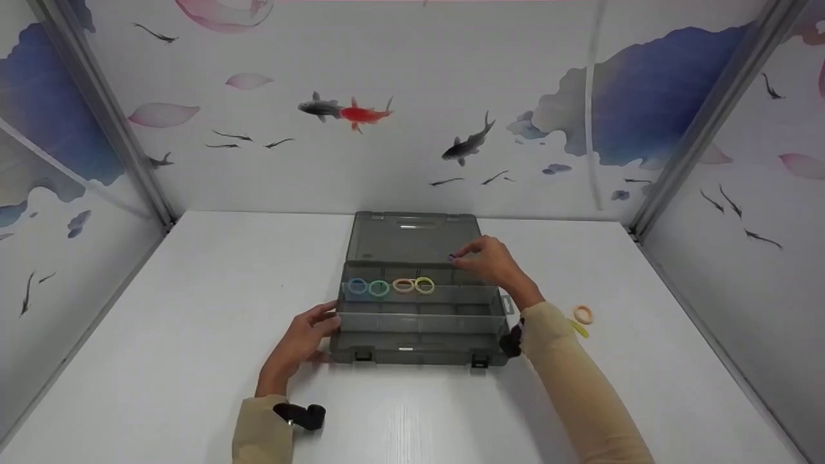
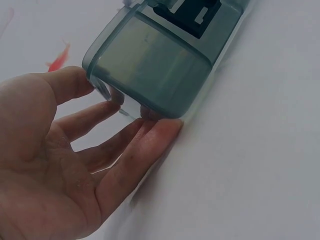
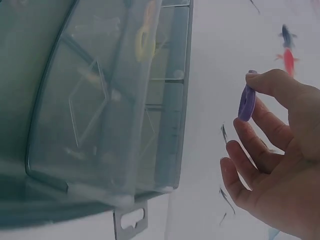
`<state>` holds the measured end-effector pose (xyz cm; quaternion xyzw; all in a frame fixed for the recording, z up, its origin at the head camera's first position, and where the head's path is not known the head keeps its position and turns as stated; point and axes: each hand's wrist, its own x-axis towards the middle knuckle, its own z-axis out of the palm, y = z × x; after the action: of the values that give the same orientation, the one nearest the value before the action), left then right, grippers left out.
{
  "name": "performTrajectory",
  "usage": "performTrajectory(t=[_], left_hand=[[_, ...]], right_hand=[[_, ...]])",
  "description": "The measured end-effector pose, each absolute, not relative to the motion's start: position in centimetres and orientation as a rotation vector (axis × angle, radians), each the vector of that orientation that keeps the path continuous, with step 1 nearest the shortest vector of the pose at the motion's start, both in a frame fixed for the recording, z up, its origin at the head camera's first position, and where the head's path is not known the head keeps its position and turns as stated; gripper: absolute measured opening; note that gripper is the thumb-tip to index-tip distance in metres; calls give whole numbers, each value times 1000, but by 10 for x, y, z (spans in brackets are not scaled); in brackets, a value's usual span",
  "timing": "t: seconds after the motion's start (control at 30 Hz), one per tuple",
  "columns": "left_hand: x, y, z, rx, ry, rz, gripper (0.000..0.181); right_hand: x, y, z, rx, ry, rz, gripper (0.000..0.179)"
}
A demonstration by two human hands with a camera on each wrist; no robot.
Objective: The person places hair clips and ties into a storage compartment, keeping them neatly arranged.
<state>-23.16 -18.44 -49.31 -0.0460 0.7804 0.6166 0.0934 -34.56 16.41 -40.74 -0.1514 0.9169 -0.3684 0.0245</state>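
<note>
A grey see-through divided storage box [image 1: 419, 356] stands with its lid [image 1: 412, 240] folded back. Blue [image 1: 358, 280], green [image 1: 379, 281], orange [image 1: 403, 280] and yellow [image 1: 425, 278] rings show in a row along its back compartments. My left hand [image 1: 298, 340] touches the box's left end. In the left wrist view, thumb and fingertips lie against its end wall [image 2: 150, 65], the fingers loosely extended. My right hand [image 1: 493, 261] pinches a small purple ring [image 3: 248, 102] between thumb and index finger, above the back right of the box; its other fingers are spread.
On the white table [image 1: 193, 309], right of the box near my right sleeve, lie an orange ring [image 1: 583, 307] and a yellow piece [image 1: 581, 329] partly behind the sleeve. A hanging tab [image 3: 131, 225] sticks out from the box's right end. Printed walls enclose the table.
</note>
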Motion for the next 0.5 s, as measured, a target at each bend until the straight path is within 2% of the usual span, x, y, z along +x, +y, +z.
performTrajectory(t=[0.37, 0.5], left_hand=[[-234, -182, -494, -140, 2339, 1806, 51], [-233, -183, -492, -153, 2344, 1805, 52]], right_hand=[[-351, 150, -424, -395, 2788, -1106, 22], [-353, 149, -424, -402, 2744, -1105, 34]])
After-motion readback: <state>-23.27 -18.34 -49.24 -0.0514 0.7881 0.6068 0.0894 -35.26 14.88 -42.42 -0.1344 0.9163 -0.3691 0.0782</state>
